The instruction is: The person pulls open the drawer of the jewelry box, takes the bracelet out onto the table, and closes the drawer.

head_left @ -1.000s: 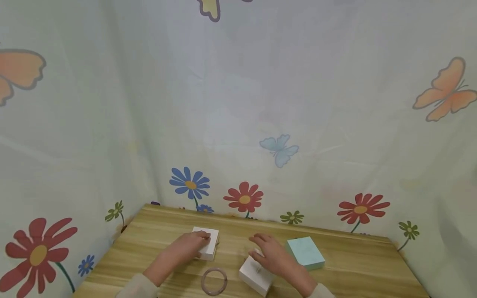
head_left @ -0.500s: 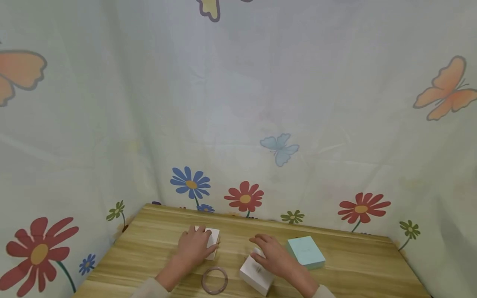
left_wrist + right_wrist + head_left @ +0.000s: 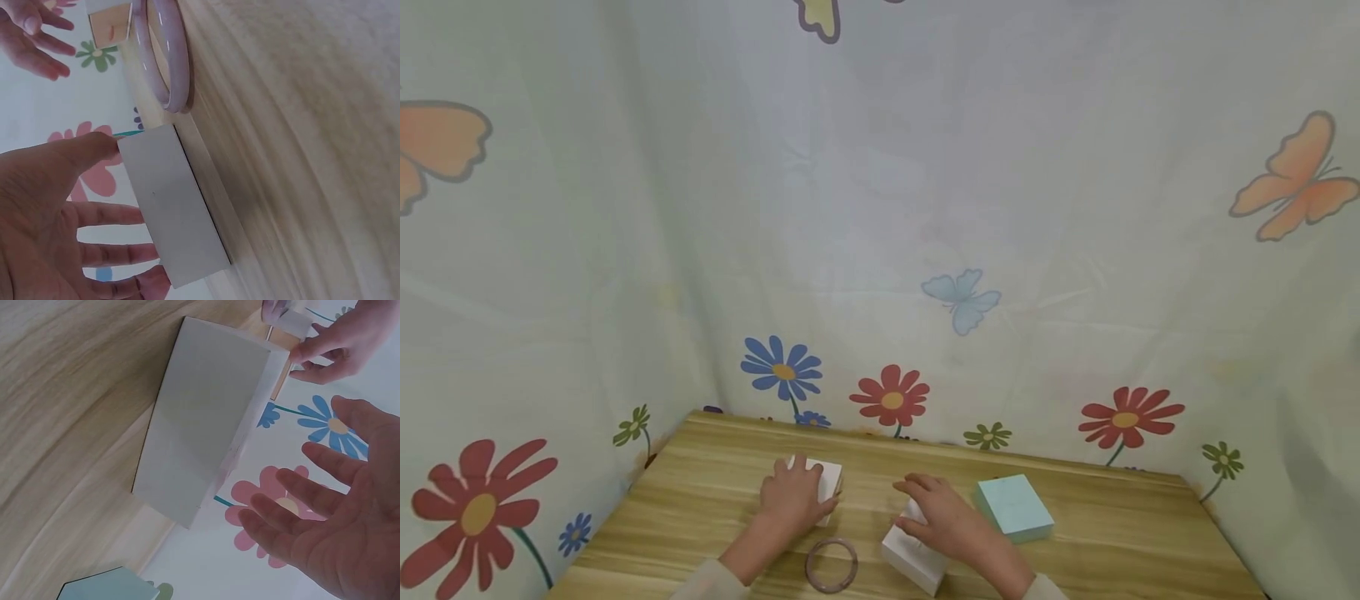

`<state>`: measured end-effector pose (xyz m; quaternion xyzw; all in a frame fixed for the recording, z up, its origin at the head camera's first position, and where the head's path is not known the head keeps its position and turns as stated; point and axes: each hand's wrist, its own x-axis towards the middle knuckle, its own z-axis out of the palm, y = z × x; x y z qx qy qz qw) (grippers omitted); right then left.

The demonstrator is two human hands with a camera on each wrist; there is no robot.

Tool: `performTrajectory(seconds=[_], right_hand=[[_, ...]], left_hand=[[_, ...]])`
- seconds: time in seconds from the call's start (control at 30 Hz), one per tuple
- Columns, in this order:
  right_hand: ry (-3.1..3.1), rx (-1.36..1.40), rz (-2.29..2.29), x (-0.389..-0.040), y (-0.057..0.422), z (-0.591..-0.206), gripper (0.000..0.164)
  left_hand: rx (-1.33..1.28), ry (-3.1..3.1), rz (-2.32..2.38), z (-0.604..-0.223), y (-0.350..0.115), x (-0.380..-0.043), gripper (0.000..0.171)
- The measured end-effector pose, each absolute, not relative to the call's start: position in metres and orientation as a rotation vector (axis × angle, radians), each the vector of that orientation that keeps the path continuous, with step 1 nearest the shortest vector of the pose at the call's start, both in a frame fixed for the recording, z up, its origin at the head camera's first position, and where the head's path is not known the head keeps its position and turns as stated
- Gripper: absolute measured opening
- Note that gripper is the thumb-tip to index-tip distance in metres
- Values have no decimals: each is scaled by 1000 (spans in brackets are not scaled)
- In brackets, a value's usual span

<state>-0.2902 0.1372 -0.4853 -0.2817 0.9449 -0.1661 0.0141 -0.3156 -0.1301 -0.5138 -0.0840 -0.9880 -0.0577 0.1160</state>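
Observation:
My left hand [image 3: 792, 497] lies over a small white box [image 3: 831, 481] at the table's back left. In the left wrist view its thumb is at one end of the white box [image 3: 172, 206] and fingers at the other, gripping it. My right hand [image 3: 943, 515] hovers over a second, taller white box [image 3: 914, 560]. In the right wrist view that hand [image 3: 319, 500] has its fingers spread, with a gap between them and the white box [image 3: 203, 419]. A translucent pinkish bangle [image 3: 812, 568] lies flat on the table between the two hands.
A mint-green box [image 3: 1017, 506] sits right of my right hand, its corner [image 3: 109, 584] low in the right wrist view. Everything stands on a wood-grain table [image 3: 1112, 542]. Behind it hangs a pale curtain [image 3: 850, 208] printed with flowers and butterflies.
My left hand has turned and shifted right from the small box's near left side, so it now spans the box. My right hand, the bangle and the other boxes look nearly unmoved.

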Motion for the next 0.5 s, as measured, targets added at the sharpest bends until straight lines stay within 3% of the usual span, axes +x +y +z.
performTrajectory(seconds=[0.5], right_hand=[[2930, -924, -578, -292, 137, -488, 58]], left_hand=[[-724, -2872, -380, -510, -153, -317, 46]])
